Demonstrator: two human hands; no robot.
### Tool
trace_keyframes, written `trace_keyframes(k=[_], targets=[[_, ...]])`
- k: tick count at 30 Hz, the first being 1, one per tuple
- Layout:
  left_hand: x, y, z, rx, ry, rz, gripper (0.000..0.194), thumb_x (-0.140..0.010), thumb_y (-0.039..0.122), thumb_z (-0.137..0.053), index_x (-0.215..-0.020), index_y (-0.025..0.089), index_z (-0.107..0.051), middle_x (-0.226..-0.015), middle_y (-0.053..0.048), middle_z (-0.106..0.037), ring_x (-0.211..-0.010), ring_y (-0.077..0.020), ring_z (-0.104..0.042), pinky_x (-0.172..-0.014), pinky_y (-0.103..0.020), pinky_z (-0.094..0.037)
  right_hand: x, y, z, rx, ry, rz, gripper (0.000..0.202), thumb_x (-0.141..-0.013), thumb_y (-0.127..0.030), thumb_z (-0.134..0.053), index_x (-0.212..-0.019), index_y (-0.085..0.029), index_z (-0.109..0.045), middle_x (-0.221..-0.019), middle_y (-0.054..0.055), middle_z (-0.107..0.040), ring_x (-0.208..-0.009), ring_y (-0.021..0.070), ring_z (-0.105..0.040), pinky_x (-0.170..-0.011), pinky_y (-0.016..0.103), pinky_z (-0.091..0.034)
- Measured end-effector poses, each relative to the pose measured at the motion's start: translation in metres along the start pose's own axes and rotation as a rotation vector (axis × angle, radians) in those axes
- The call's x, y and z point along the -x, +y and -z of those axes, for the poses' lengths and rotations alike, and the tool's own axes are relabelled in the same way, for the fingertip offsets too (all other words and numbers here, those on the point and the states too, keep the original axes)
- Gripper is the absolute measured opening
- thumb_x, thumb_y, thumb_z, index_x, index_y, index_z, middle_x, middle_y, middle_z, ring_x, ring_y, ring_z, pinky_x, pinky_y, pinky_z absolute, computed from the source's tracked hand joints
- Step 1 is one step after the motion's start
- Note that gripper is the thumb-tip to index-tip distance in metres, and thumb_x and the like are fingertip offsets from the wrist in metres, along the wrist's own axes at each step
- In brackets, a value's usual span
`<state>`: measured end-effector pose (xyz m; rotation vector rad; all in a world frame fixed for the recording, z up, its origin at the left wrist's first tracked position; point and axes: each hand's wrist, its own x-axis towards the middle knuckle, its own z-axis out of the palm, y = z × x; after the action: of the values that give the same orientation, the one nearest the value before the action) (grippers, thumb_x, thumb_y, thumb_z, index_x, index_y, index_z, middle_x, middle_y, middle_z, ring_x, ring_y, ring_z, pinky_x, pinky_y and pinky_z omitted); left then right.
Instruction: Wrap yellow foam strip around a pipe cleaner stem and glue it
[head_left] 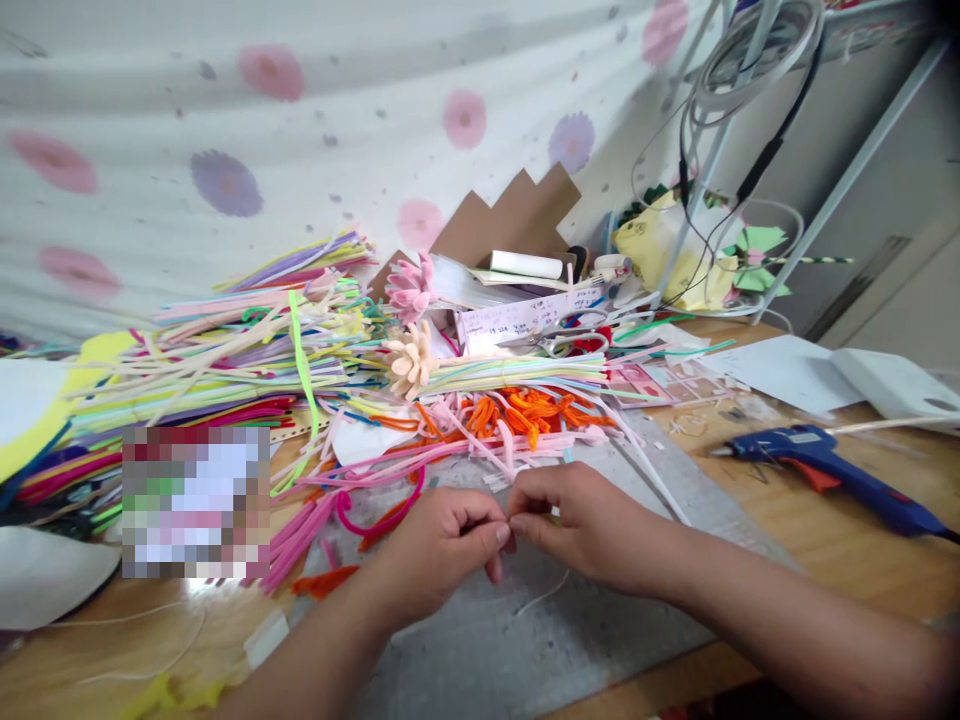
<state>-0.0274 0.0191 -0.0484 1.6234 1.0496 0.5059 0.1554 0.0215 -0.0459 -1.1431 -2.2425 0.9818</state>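
Centrally, the left hand and the right hand meet above a grey cutting mat on the wooden tabletop. Each grip is pressed together, thumb against curled fingers; the small item at the fingertips, where the hands touch, cannot be identified. A thin white strand extends below the right hand; whether either grip pinches it cannot be determined.

Obstructions: a magenta pipe cleaner curves just beside the left hand, and a fuzzy orange piece lies near the left forearm. Pink pipe cleaners and orange pipe cleaners cover the rear of the mat. Behind these lie a pastel pipe-cleaner bundle, a peach fuzzy flower and scissors. A pink fuzzy flower is positioned farther back, near a white roll. A large multicoloured pipe-cleaner heap occupies the left rear.

On the right, a blue glue gun with an orange trigger rests on its side, well apart from the hands, nozzle directed toward the mat.

Containers: a pink tray-like piece lies at the rear of the mat; its contents are indistinct. Yellow wrapping stands at the rear right, with green butterfly-like shapes beside it.
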Motion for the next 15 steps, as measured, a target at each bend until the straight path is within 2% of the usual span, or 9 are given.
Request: trace_keyframes(k=[6,10,15], targets=[[0.007,0.006,-0.005,0.138,0.161,-0.019,0.025,-0.08,0.031,-0.051,-0.06,0.018,-0.059,-0.051,0.003,-0.056,-0.046,-0.0098,-0.039,-0.049,-0.023,-0.03,0.001,-0.009,-0.007,-0.042,0.224,0.08,0.016,-0.082,-0.014,-0.049,-0.067,-0.016,-0.056,-0.062,-0.001,-0.059,-0.057,0.0107,-0.051,-0.053,0.02,-0.035],[0.019,0.01,-0.006,0.195,0.237,0.007,0.022,-0.08,0.033,-0.052,-0.066,0.017,-0.06,-0.05,0.003,-0.056,-0.044,-0.0092,-0.036,-0.045,-0.022,-0.027,0.004,-0.019,-0.01,0.008,0.265,0.129,0.016,-0.083,-0.015,-0.048,-0.069,-0.017,-0.055,-0.063,-0.001,-0.058,-0.057,0.011,-0.051,-0.053,0.02,-0.034],[0.037,0.013,-0.008,0.204,0.329,0.054,0.021,-0.078,0.03,-0.052,-0.064,0.017,-0.06,-0.049,0.001,-0.057,-0.042,-0.0084,-0.034,-0.042,-0.021,-0.024,0.006,-0.031,-0.019,0.176,0.263,0.244,0.017,-0.085,-0.013,-0.046,-0.073,-0.017,-0.056,-0.067,0.001,-0.06,-0.061,0.0138,-0.053,-0.056,0.024,-0.034]])
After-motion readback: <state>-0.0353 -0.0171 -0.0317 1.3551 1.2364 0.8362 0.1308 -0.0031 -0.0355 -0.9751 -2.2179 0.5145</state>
